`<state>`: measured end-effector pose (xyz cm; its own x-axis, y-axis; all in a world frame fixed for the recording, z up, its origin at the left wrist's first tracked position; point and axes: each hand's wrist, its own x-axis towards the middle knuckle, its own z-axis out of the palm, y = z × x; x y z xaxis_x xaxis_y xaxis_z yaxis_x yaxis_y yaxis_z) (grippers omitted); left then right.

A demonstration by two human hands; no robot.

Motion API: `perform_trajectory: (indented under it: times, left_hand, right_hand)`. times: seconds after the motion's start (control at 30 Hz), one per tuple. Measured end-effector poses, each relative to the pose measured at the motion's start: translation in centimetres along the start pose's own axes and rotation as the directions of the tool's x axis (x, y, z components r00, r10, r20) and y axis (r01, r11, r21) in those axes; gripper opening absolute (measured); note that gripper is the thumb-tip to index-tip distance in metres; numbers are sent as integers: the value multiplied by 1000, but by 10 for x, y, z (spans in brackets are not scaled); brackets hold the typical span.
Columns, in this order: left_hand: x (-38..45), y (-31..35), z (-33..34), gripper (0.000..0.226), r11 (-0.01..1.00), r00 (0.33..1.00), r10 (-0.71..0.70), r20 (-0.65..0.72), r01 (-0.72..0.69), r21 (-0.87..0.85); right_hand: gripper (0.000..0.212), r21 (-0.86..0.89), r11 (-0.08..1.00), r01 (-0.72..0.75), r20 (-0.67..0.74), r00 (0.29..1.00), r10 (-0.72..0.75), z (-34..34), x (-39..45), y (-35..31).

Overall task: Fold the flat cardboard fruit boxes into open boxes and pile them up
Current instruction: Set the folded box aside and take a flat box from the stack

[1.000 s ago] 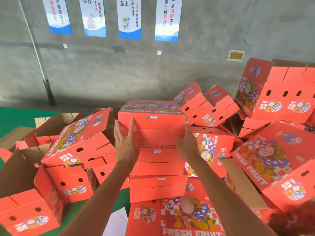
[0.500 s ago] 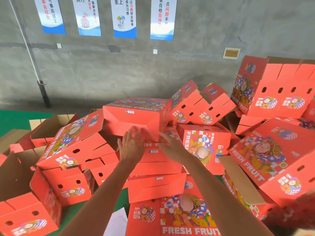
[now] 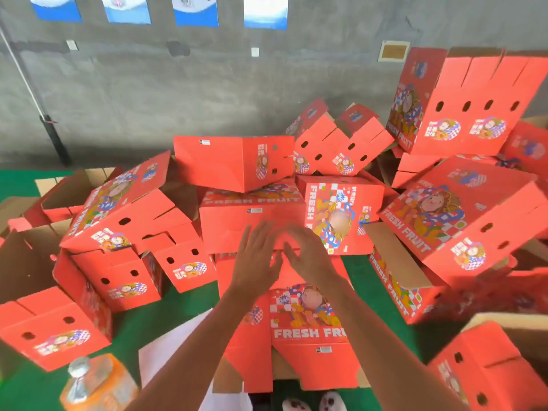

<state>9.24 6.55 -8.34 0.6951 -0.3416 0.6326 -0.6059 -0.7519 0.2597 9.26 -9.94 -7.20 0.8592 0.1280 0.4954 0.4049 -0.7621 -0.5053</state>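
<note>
Both hands reach forward side by side over the heap of red cardboard fruit boxes: the left hand (image 3: pixel 257 256) and the right hand (image 3: pixel 308 256) have their fingers spread and straight, holding nothing, blurred, and whether they touch the cardboard beneath them cannot be told. Just beyond the fingertips a folded box (image 3: pixel 234 161) sits tilted on top of the middle stack (image 3: pixel 252 221), one corner hanging over the front edge, apart from both hands. A flat box (image 3: pixel 308 336) printed FRESH FRUIT lies on the green floor (image 3: pixel 184 304) below the forearms, close to the person's feet. More folded boxes lie tumbled to the left (image 3: pixel 118 209) and to the right (image 3: pixel 462 215), and a tall one (image 3: pixel 471 102) leans near the grey wall (image 3: pixel 207 84). An orange-labelled bottle (image 3: pixel 95 384) stands at the lower left
</note>
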Motion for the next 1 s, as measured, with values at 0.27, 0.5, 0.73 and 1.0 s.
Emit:
perform_trajectory:
  times: [0.27,0.5,0.73,1.0]
  left_hand:
    - [-134,0,47,117,957,647,-290,706,171,236]
    - [-214,-16,63,135,905,449,-417,791,122,408]
    - [-219,-19,55,100,936,491,-348,799,136,324]
    - [-204,-14,14,24,968,833,-247,496,234,90]
  right_hand:
    - [68,-251,923,-291,477,793,380,21,-146,55]
    - [117,-462,872,-162,615,650,447,50,-223,77]
    - [128,-531,841,-102,626,622,471,58,-229,70]
    - [102,-393,916,-80,612,721,326,26,-230,82]
